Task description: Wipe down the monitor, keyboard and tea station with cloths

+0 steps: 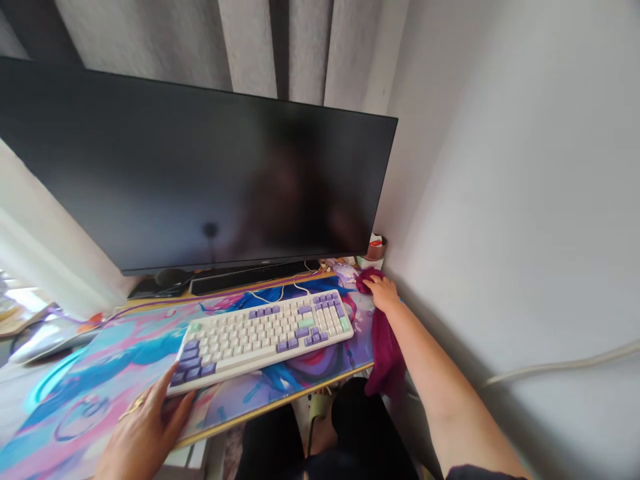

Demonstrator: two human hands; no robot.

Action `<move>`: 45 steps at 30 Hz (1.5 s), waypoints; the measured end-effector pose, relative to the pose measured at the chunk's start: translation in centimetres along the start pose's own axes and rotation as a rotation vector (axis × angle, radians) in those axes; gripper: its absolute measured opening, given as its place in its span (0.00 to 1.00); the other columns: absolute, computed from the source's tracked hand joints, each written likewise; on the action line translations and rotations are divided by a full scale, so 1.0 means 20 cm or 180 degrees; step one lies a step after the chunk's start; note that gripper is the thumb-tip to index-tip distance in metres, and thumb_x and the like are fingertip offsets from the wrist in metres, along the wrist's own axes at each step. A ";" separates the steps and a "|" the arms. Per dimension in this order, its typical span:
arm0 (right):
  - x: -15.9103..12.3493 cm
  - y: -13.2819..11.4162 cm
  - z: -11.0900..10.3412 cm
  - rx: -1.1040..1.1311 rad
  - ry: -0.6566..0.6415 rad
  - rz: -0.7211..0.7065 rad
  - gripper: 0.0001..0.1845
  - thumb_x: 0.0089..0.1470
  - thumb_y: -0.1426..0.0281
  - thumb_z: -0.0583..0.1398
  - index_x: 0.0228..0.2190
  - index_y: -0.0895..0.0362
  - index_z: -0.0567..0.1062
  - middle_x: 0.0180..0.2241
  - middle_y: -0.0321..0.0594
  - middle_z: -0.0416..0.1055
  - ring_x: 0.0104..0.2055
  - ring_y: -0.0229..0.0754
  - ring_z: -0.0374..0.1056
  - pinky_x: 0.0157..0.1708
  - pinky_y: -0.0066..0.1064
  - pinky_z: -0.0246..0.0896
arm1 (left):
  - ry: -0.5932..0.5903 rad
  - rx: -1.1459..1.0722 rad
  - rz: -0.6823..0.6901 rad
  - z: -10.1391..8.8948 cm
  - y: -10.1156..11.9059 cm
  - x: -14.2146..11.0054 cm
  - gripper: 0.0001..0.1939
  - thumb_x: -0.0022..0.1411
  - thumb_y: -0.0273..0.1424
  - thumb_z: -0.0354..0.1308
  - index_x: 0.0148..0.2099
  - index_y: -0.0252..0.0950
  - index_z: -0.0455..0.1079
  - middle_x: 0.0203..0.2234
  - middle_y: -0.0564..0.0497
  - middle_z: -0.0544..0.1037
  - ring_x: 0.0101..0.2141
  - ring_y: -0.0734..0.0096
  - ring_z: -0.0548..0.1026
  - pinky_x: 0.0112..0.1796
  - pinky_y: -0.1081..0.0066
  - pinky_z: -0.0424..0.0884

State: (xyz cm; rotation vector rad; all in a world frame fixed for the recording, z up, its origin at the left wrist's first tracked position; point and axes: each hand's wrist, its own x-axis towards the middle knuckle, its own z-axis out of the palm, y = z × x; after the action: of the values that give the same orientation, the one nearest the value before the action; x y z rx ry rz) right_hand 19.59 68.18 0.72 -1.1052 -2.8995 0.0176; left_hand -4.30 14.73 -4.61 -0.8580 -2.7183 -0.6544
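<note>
A white keyboard (270, 337) with purple and mint keys lies at an angle on a colourful desk mat (235, 403). My left hand (143, 427), a ring on one finger, is at the keyboard's near left corner, with the fingers along the side and the thumb by the front edge. At the desk's far right corner, my right hand (383, 293) grips a dark magenta cloth (387, 357). Part of the cloth bunches under the fingers, and the rest hangs over the right edge of the desk.
A large dark monitor (225, 180) stands behind the keyboard, with a black bar (250, 275) below it. Small containers (375, 250) sit in the back right corner beside the grey wall (515, 200). The keyboard's cable (283, 293) runs backward. A white curtain (45, 227) hangs at left.
</note>
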 end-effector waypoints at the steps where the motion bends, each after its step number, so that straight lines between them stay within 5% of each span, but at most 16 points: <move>1: 0.01 0.00 0.00 0.0002 0.0003 0.0050 0.36 0.65 0.77 0.49 0.70 0.43 0.65 0.73 0.42 0.58 0.67 0.56 0.59 0.61 0.52 0.60 | 0.0001 0.0032 -0.0014 -0.01 0.01 0.00 0.40 0.67 0.54 0.46 0.77 0.63 0.41 0.47 0.52 0.85 0.53 0.40 0.81 0.52 0.42 0.79; 5: -0.08 0.05 -0.01 -0.0030 0.0032 0.0337 0.34 0.65 0.76 0.49 0.70 0.47 0.65 0.73 0.47 0.58 0.65 0.59 0.61 0.58 0.52 0.64 | -0.0002 0.0071 0.0009 -0.02 0.02 -0.01 0.37 0.70 0.54 0.44 0.76 0.50 0.51 0.54 0.42 0.82 0.55 0.40 0.80 0.54 0.42 0.78; 9: -0.32 0.10 0.01 -0.0092 0.0103 0.0404 0.32 0.66 0.71 0.53 0.69 0.47 0.66 0.72 0.48 0.60 0.65 0.60 0.62 0.57 0.50 0.67 | -0.0070 0.0001 0.0060 -0.02 0.03 -0.01 0.38 0.72 0.52 0.43 0.74 0.35 0.57 0.59 0.30 0.78 0.59 0.38 0.77 0.56 0.43 0.76; 15: -0.65 0.03 0.10 0.0044 0.0389 -0.0364 0.34 0.61 0.73 0.56 0.67 0.54 0.69 0.69 0.52 0.64 0.64 0.57 0.63 0.64 0.50 0.61 | -0.0082 -0.0010 0.0081 -0.03 0.05 -0.02 0.38 0.72 0.50 0.45 0.74 0.31 0.58 0.59 0.29 0.78 0.59 0.37 0.77 0.56 0.44 0.76; 20: -0.58 -0.16 0.08 0.0288 0.0191 -0.0918 0.40 0.57 0.80 0.54 0.69 0.52 0.67 0.71 0.45 0.62 0.66 0.51 0.62 0.69 0.47 0.55 | -0.0091 -0.0021 0.0070 -0.06 0.08 -0.03 0.37 0.72 0.48 0.46 0.75 0.32 0.58 0.60 0.31 0.78 0.59 0.39 0.78 0.56 0.47 0.76; 27: -0.36 -0.28 0.01 0.0323 0.0088 -0.0856 0.40 0.56 0.82 0.52 0.68 0.54 0.68 0.72 0.40 0.62 0.67 0.48 0.61 0.69 0.42 0.56 | -0.0006 -0.0057 0.0115 -0.08 0.09 -0.05 0.35 0.73 0.44 0.45 0.74 0.30 0.59 0.59 0.32 0.79 0.59 0.43 0.77 0.56 0.49 0.76; 30: -0.45 -0.26 0.03 0.0254 0.0087 -0.0824 0.37 0.57 0.81 0.53 0.67 0.59 0.69 0.71 0.47 0.63 0.67 0.51 0.62 0.70 0.44 0.55 | 0.0084 -0.0080 0.0170 -0.07 0.08 -0.06 0.33 0.73 0.42 0.45 0.73 0.32 0.61 0.58 0.34 0.80 0.58 0.45 0.78 0.55 0.52 0.76; 36: -0.85 -0.26 0.15 -0.0190 0.0502 -0.0796 0.32 0.60 0.78 0.53 0.65 0.61 0.71 0.65 0.54 0.69 0.62 0.56 0.67 0.66 0.49 0.62 | 0.0122 -0.0168 0.0157 -0.06 0.09 -0.07 0.31 0.73 0.40 0.45 0.73 0.33 0.61 0.58 0.34 0.80 0.57 0.46 0.78 0.55 0.52 0.75; 40: -1.03 -0.40 0.23 -0.0262 0.0736 -0.0979 0.30 0.59 0.78 0.54 0.62 0.63 0.74 0.60 0.58 0.72 0.59 0.59 0.69 0.62 0.51 0.66 | 0.0020 -0.0302 0.0125 -0.07 0.10 -0.08 0.31 0.72 0.38 0.47 0.72 0.33 0.61 0.60 0.34 0.78 0.60 0.47 0.77 0.58 0.51 0.73; 45: -1.08 -0.73 0.22 0.0023 0.0713 -0.1443 0.33 0.55 0.80 0.55 0.61 0.61 0.76 0.59 0.56 0.74 0.58 0.58 0.69 0.63 0.50 0.67 | -0.0035 -0.0667 0.0243 -0.08 0.06 -0.09 0.34 0.67 0.31 0.51 0.74 0.31 0.58 0.62 0.33 0.75 0.62 0.46 0.74 0.61 0.48 0.71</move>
State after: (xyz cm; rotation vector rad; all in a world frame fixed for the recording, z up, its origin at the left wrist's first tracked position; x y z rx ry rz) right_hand 25.83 42.87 -3.98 -0.3960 -2.8624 -0.1020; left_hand -2.10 14.04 -3.43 -1.0094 -2.6447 -0.9327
